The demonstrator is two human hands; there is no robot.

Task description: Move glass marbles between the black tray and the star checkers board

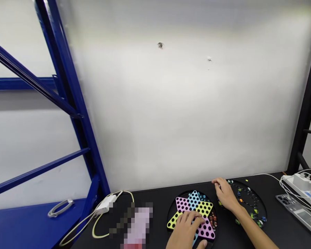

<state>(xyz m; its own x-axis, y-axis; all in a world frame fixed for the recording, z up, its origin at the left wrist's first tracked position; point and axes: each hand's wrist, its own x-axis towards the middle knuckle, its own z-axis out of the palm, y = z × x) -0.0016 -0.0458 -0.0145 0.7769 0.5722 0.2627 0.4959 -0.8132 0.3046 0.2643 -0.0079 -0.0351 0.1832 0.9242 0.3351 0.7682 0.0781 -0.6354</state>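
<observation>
left hand (188, 226): grip open, flat on star board (194, 204) | right hand (225, 195): in marble tray (260, 200), grip unreadable | advice: pick singly, board pinned

Under the left grip (188, 228), the star board (194, 205) looks like matt plastic with a smooth face. The marbles (254, 215) just to the right of the right grip (225, 195) are glossy, like glass. They lie in a round tray (259, 202) of black, slightly shiny plastic. The table (158, 200) under both grips is black and matt. Far to the left of the left grip, the blue rack (67, 79) is painted metal with a soft shine.
</observation>
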